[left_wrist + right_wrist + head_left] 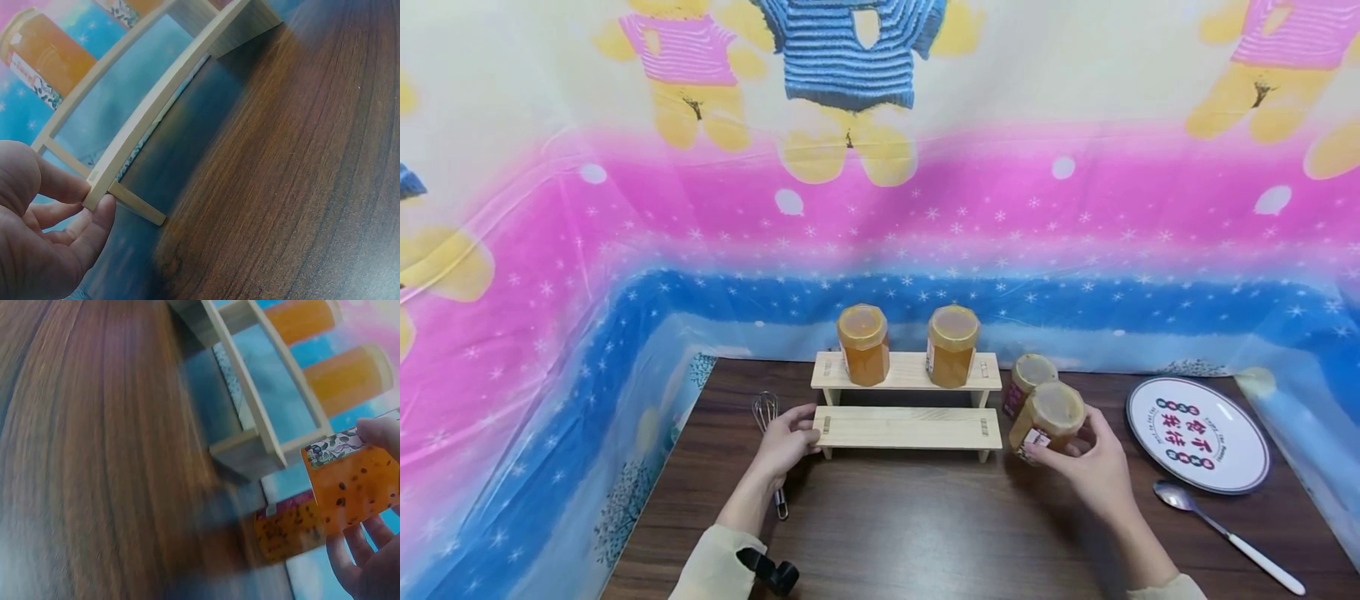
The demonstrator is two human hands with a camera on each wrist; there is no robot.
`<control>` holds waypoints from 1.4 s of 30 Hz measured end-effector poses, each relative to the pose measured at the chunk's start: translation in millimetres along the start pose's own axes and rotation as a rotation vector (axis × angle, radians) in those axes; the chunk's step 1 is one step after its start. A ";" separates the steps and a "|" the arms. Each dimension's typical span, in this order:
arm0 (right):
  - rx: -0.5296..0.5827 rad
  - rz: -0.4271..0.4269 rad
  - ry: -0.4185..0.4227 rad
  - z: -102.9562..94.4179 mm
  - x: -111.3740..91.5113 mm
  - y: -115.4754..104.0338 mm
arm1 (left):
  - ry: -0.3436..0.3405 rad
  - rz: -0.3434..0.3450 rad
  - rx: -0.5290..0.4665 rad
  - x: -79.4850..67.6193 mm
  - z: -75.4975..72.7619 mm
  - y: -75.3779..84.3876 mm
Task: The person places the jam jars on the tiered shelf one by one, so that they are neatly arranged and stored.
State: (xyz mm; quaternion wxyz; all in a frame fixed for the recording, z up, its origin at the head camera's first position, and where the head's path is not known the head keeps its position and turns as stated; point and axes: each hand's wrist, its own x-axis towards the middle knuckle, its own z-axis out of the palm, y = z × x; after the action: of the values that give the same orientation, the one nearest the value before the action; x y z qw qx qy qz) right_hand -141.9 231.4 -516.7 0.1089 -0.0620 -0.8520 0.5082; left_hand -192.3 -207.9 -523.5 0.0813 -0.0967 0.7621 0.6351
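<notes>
Head view: the left hand [784, 440] is pinching the rack [906, 427]; the right hand [1096, 468] is gripping 1 amber jar [1054, 408], whose closeness is risking toppling the rear jar [1032, 368].

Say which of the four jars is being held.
The jar right of the lower shelf, gripped by the right hand. Two other jars stand on the upper shelf; the fourth jar stands on the table behind the held one.

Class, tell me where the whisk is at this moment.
In the head view, the whisk lies on the dark tabletop, to the left of the front wooden shelf, partly hidden by the person's left hand.
</notes>
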 end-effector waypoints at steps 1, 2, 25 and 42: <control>0.005 -0.004 -0.007 1.4 -0.1 -2.8 | 0.001 -0.001 -0.001 0.2 0.0 -0.1; 0.010 -0.003 -0.013 3.0 -0.2 -5.5 | 0.002 -0.001 -0.001 0.4 0.0 -0.3; 0.193 -0.040 -0.152 80.0 -2.7 -47.7 | 0.008 -0.008 0.006 0.5 -1.5 -0.6; 0.280 -0.103 -0.214 144.5 -2.2 -72.5 | 0.010 0.000 -0.009 0.0 -0.4 -2.5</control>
State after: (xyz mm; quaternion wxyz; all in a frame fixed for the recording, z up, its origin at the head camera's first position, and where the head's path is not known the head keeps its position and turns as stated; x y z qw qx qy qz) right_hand -175.4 73.2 -519.6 0.0509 0.0517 -0.7817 0.6195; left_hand -191.7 -208.7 -525.8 0.0772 -0.1002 0.7597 0.6379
